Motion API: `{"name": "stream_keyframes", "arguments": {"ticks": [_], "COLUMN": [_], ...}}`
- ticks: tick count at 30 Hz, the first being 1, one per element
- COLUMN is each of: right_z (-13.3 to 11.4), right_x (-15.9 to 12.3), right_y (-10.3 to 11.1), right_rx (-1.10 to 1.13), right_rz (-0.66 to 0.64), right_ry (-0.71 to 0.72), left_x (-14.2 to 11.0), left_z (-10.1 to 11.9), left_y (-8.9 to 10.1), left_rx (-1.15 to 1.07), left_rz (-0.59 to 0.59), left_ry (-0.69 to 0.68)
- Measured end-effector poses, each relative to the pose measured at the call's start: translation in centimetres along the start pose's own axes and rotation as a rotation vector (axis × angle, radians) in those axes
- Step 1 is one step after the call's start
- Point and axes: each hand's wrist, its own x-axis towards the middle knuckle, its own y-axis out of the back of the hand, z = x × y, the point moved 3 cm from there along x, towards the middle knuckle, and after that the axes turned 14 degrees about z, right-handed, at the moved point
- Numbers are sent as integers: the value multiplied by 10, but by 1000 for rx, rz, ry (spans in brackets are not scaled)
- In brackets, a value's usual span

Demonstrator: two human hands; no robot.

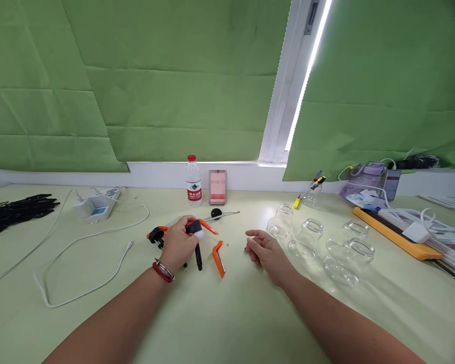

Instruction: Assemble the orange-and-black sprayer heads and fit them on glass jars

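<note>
My left hand (177, 246) is closed around a black plastic part (193, 227) with a white rounded end. Under it a black rod-like piece (198, 257) points toward me; I cannot tell whether the two are joined. Orange and black pieces (157, 234) lie just left of that hand, and another orange strip (209, 226) shows behind it. To its right rests an orange angled piece with a metal rod (219, 259), beside a tiny ring-like bit (228, 244). My right hand (266, 254) hovers low with fingers curled together; a small dark tip shows at them, too small to name.
Several clear glass jars (306, 240) stand right of my right hand. At the back are a water bottle (194, 188), a pink box (217, 187) and a black-handled screwdriver (216, 214). A white cable (87, 236) loops leftward; an orange-edged power strip (396, 233) lies right.
</note>
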Motion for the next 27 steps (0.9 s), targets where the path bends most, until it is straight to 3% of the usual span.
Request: {"name": "stream_keyframes", "arguments": {"ticks": [5, 12, 16, 19, 23, 27], "right_z": [4, -3, -20, -27, -15, 4], "right_x": [3, 19, 42, 63, 89, 100], "right_y": [2, -3, -30, -56, -82, -89], "right_rx": [-49, -177, -341, -376, -374, -309], "right_rz": [-14, -6, -49, -73, -111, -87], "right_ry": [39, 152, 270, 256, 136, 81], "left_x": [12, 8, 9, 8, 5, 2], "left_z": [-22, -24, -25, -26, -25, -22], "left_y": [-8, -15, -16, -16, -16, -17], "left_rx": [218, 352, 378, 378, 348, 264], "left_rz": [60, 42, 52, 68, 95, 116], "left_ry": [-42, -83, -82, -78, -80, -114]}}
